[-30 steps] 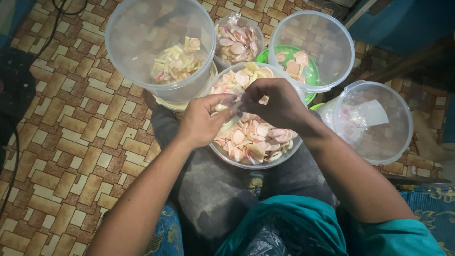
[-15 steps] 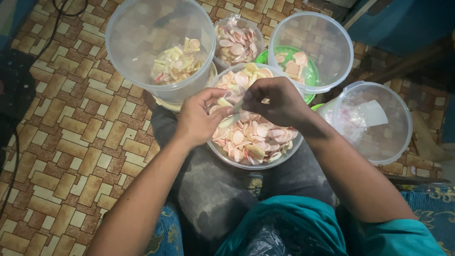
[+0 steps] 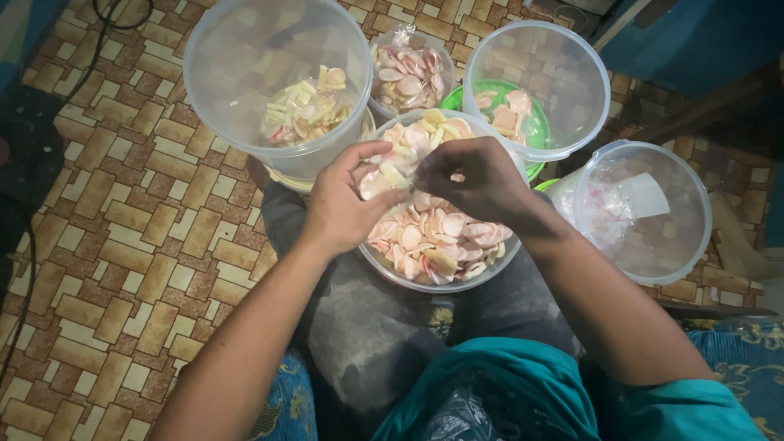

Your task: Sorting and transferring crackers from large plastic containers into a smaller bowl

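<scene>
My left hand (image 3: 347,204) and right hand (image 3: 478,180) pinch crackers over the near bowl (image 3: 490,269), mostly unsorted; far tubs (image 3: 237,122) barely filled.

Dim, cool overhead light, dark shadowed corners, soft glare on plastic, slight edge distortion

Floor (image 3: 122,237) of brown and tan brick-pattern tiles, dim light. Black cable (image 3: 20,278) runs along the left edge. Blue wall panel (image 3: 694,41) at upper right, patterned blue cushion (image 3: 735,343) at lower right
</scene>
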